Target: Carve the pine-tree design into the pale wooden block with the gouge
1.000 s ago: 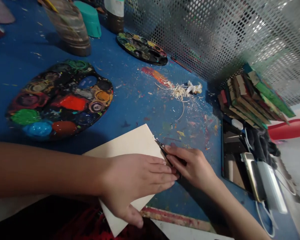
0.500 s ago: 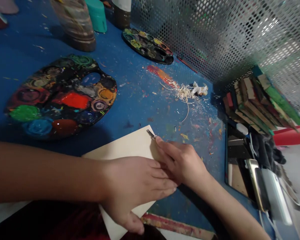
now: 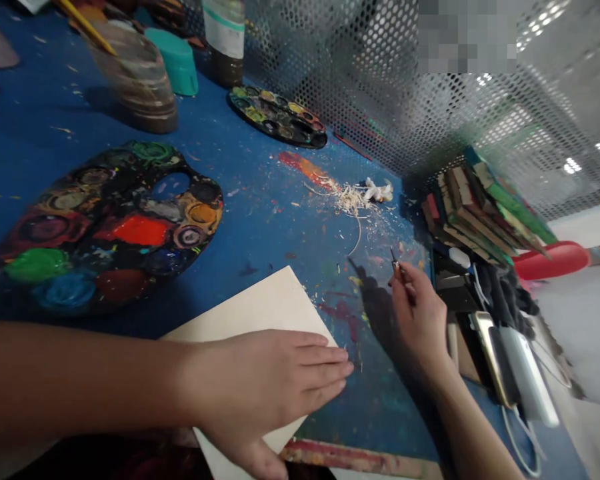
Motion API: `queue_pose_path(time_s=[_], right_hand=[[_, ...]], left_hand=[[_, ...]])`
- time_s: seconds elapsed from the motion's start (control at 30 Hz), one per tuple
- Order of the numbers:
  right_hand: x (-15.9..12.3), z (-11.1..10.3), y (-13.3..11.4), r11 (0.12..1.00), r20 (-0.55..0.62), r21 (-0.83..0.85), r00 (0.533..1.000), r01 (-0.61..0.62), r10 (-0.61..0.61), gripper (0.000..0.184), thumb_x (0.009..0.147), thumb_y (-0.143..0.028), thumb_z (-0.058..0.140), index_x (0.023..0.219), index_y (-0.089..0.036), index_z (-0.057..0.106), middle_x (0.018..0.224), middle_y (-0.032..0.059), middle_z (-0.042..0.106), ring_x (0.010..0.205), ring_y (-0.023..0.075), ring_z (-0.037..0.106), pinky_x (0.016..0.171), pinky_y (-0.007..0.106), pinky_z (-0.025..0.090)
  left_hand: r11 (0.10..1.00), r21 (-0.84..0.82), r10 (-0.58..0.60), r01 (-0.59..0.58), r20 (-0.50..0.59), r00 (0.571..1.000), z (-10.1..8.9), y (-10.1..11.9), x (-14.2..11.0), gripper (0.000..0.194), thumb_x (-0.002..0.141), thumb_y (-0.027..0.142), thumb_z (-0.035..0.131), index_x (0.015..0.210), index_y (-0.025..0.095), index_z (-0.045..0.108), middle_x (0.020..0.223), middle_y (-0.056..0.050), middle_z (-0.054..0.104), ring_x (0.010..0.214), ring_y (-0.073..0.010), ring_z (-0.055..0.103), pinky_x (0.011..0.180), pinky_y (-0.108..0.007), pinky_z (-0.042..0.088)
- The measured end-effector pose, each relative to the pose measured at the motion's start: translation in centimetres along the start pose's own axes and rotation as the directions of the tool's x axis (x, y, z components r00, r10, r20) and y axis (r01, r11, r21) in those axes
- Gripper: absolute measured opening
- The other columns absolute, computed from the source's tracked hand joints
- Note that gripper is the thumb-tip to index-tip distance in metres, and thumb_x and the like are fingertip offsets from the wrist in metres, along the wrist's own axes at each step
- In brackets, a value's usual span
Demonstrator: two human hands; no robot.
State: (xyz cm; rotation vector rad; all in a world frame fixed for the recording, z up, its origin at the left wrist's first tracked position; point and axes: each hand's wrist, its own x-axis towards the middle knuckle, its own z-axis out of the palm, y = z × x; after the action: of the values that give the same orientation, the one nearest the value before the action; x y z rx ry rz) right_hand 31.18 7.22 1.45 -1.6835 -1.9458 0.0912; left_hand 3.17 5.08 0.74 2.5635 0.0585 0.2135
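My left hand [image 3: 275, 383] lies flat across a pale cream board [image 3: 265, 300], fingers stretched toward its right edge and thumb spread low. Small crumbs sit along the board's upper right edge. Off to the right, above the blue table, my right hand [image 3: 423, 320] is closed around a slim carving tool [image 3: 395, 261]. The tool's thin metal tip points up and away from me, apart from the board. Most of its handle is hidden by the fingers. A heap of pale shavings [image 3: 353, 199] lies beyond the board, beside a crumpled white scrap [image 3: 379, 190].
A paint-covered palette [image 3: 87, 230] lies left, a smaller palette [image 3: 280, 120] farther back. Behind stand a cloudy water container [image 3: 140, 87] with a brush, a teal container [image 3: 175, 60] and a bottle [image 3: 224, 40]. Books [image 3: 480, 207] and phones [image 3: 527, 373] are at right, beside a perforated metal panel [image 3: 360, 60].
My right hand has lifted the carving tool off the board's upper corner and moved right, away from my left hand. My left hand stays flat on the board. The view has shifted slightly.
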Motion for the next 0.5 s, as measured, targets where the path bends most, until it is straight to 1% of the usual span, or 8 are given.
queue_pose_path(time_s=[0.07, 0.13, 0.17, 0.27, 0.33, 0.4, 0.43, 0.5], right_hand=[[0.6, 1.0, 1.5, 1.0, -0.065, 0.011, 0.998, -0.011, 0.012, 0.032, 0.095, -0.035, 0.046, 0.117, -0.017, 0.06, 0.104, 0.0149, 0.072, 0.082, 0.0244, 0.071, 0.074, 0.038, 0.057], [1.0, 1.7, 2.5, 0.999, -0.088, 0.048, 0.996, -0.018, 0.022, 0.034, 0.095, -0.036, 0.044, 0.118, -0.016, 0.059, 0.103, 0.0146, 0.072, 0.079, 0.0233, 0.071, 0.071, 0.036, 0.057], [1.1, 1.9, 2.7, 0.998, -0.097, 0.066, 0.995, -0.017, 0.024, 0.034, 0.096, -0.036, 0.043, 0.119, -0.016, 0.059, 0.102, 0.0141, 0.072, 0.077, 0.0227, 0.07, 0.07, 0.036, 0.057], [1.0, 1.9, 2.6, 0.995, -0.108, 0.104, 0.994, 0.01, 0.001, 0.033, 0.094, -0.035, 0.046, 0.117, -0.017, 0.061, 0.102, 0.0132, 0.072, 0.081, 0.0231, 0.071, 0.075, 0.036, 0.056], [0.7, 1.9, 2.2, 0.992, -0.101, 0.12, 0.995, 0.036, -0.024, 0.031, 0.093, -0.034, 0.048, 0.115, -0.018, 0.063, 0.102, 0.0121, 0.073, 0.083, 0.0236, 0.071, 0.078, 0.036, 0.056], [0.5, 1.9, 1.9, 0.99, -0.096, 0.133, 0.994, 0.056, -0.044, 0.03, 0.092, -0.034, 0.049, 0.114, -0.019, 0.063, 0.101, 0.0115, 0.073, 0.083, 0.0239, 0.07, 0.079, 0.037, 0.055], [0.4, 1.9, 1.8, 0.988, -0.096, 0.139, 0.994, 0.064, -0.05, 0.03, 0.092, -0.033, 0.049, 0.114, -0.019, 0.064, 0.101, 0.0114, 0.073, 0.083, 0.0239, 0.07, 0.079, 0.037, 0.055], [0.4, 1.9, 1.7, 0.986, -0.101, 0.15, 0.993, 0.072, -0.057, 0.03, 0.092, -0.033, 0.048, 0.113, -0.019, 0.064, 0.1, 0.0117, 0.073, 0.081, 0.0239, 0.07, 0.079, 0.037, 0.055]], left_hand=[[0.998, 0.066, 0.001, -0.002, 0.004, 1.0, -0.3, 0.3, -0.2, 0.085, 0.086, 0.057, 0.062, 0.146, 0.002, 0.038, 0.157, -0.018, 0.028, 0.15, -0.0254, 0.023, 0.127, -0.036, 0.012], [0.992, 0.126, -0.009, 0.01, -0.003, 1.0, -1.0, 0.8, -0.9, 0.089, 0.083, 0.059, 0.064, 0.145, 0.002, 0.04, 0.156, -0.02, 0.028, 0.15, -0.029, 0.023, 0.126, -0.041, 0.017], [0.989, 0.147, -0.014, 0.01, 0.022, 1.0, -1.5, 1.1, -1.5, 0.093, 0.08, 0.061, 0.066, 0.147, 0.003, 0.037, 0.157, -0.02, 0.027, 0.15, -0.0305, 0.022, 0.126, -0.044, 0.019], [0.976, 0.212, -0.085, 0.048, 0.169, 0.982, -2.7, 2.1, -3.6, 0.104, 0.073, 0.061, 0.073, 0.154, 0.016, 0.025, 0.159, -0.019, 0.022, 0.149, -0.036, 0.021, 0.122, -0.057, 0.021], [0.943, 0.297, -0.201, 0.15, 0.15, 0.968, -2.6, 2.5, -4.9, 0.102, 0.071, 0.057, 0.076, 0.153, 0.023, 0.027, 0.159, -0.019, 0.024, 0.148, -0.0393, 0.024, 0.119, -0.064, 0.022], [0.907, 0.358, -0.262, 0.224, 0.062, 0.963, -2.0, 2.5, -5.8, 0.091, 0.073, 0.053, 0.074, 0.151, 0.026, 0.034, 0.158, -0.019, 0.029, 0.147, -0.0391, 0.027, 0.119, -0.062, 0.022], [0.899, 0.376, -0.26, 0.225, 0.045, 0.965, -1.7, 2.5, -6.1, 0.086, 0.076, 0.051, 0.071, 0.15, 0.026, 0.036, 0.158, -0.018, 0.031, 0.147, -0.0381, 0.028, 0.12, -0.06, 0.023], [0.897, 0.404, -0.217, 0.179, 0.049, 0.975, -1.7, 2.3, -6.2, 0.079, 0.08, 0.049, 0.066, 0.149, 0.024, 0.037, 0.156, -0.018, 0.035, 0.146, -0.0363, 0.031, 0.12, -0.056, 0.026]])
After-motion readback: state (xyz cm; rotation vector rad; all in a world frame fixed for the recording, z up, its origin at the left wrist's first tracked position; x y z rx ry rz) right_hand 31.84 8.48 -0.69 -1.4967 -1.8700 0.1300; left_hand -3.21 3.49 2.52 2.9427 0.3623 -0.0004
